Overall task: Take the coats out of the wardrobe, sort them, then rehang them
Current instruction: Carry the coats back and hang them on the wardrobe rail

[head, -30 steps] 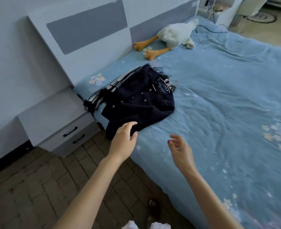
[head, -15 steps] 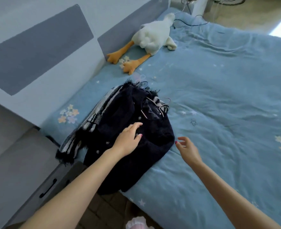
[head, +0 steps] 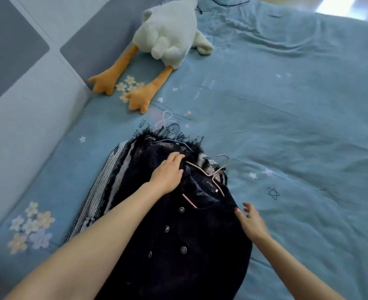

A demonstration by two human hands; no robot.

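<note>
A dark navy fuzzy coat with metal buttons [head: 178,241] lies atop a black-and-white woven coat [head: 105,187] on the blue star-print bed [head: 298,126], lower centre of the frame. The left hand [head: 168,174] rests at its collar beside a pink wire hanger [head: 209,174], fingers extended, grip released. The right hand [head: 251,223] touches the coat's right edge, grip also released. A white plush goose [head: 168,33] lies at upper centre.

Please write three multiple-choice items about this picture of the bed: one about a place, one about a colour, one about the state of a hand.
1. Where does the plush goose lie?
A. by the headboard
B. on the floor
C. on the coats

2. What colour is the hanger in the dark coat?
A. green
B. pink
C. black

3. What does the right hand do?
A. grips the hanger
B. hovers open at the coat's edge
C. holds the goose

Answers: 1 A, its orange feet reach the headboard; 2 B, pink wire shows at the collar; 3 B, its fingers are spread and hold nothing.
</note>
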